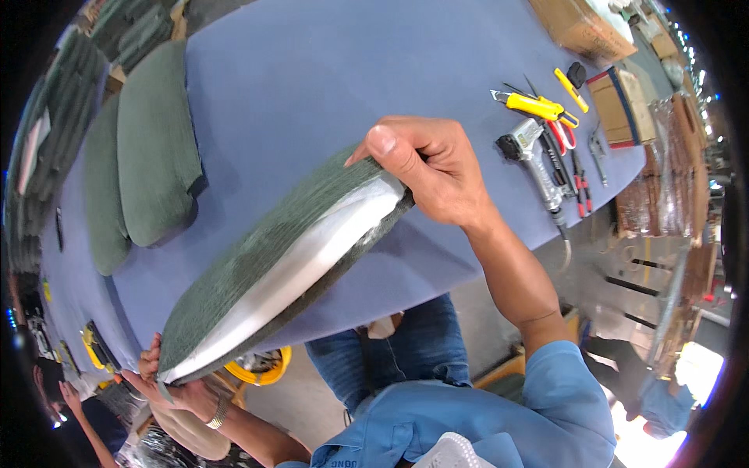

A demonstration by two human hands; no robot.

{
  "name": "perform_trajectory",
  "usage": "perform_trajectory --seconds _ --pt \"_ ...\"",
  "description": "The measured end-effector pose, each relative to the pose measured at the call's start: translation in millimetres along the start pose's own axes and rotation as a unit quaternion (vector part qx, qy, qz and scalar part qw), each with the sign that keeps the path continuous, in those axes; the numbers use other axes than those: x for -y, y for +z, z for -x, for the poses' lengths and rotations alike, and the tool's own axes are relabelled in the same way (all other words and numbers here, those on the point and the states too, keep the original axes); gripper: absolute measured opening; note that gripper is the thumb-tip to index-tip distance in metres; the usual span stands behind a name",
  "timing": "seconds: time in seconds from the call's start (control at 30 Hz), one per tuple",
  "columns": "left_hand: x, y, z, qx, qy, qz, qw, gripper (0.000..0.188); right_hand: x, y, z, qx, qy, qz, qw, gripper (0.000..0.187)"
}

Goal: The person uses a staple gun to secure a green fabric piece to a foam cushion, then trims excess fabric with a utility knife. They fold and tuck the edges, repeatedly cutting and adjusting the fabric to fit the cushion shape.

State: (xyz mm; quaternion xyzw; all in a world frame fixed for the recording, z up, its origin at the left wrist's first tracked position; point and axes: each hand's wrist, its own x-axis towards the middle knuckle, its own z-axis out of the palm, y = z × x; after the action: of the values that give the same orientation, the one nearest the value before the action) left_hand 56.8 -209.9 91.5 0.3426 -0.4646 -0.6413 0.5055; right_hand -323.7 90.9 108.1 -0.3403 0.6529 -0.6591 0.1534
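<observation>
Tilted across the near side of the table is a green ribbed-fabric cushion (pixel 269 222). Its long side gapes toward me, baring a white filling or lining (pixel 304 269). My right hand (pixel 433 168) grips the upper right corner, thumb on top and fingers curled around the edge. At the lower left end, my left hand (pixel 175 390) holds the other corner; the cushion hides some of its fingers. Two more green cushions, one (pixel 154 144) partly over the other (pixel 104 187), lie on the table to the left.
The blue-covered table (pixel 312 70) carries a yellow utility knife (pixel 538 105), a pneumatic staple gun (pixel 534 160), red-handled scissors (pixel 563 139) and pliers at the right. Cardboard boxes (pixel 581 31) stand at the far right. Below the table edge sits a yellow bucket (pixel 269 374). Other people are nearby.
</observation>
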Motion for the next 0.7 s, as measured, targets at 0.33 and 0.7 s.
perform_trajectory --seconds 0.33,0.7 --pt "18.6 3.3 40.4 -0.156 0.092 -0.009 0.983 0.035 3.8 23.2 38.4 -0.162 -0.153 -0.285 0.932 0.070" --pt "82.8 -27.2 180.6 0.121 0.351 -0.305 0.877 0.034 -94.7 -31.0 121.7 -0.151 -0.062 0.007 0.986 0.042"
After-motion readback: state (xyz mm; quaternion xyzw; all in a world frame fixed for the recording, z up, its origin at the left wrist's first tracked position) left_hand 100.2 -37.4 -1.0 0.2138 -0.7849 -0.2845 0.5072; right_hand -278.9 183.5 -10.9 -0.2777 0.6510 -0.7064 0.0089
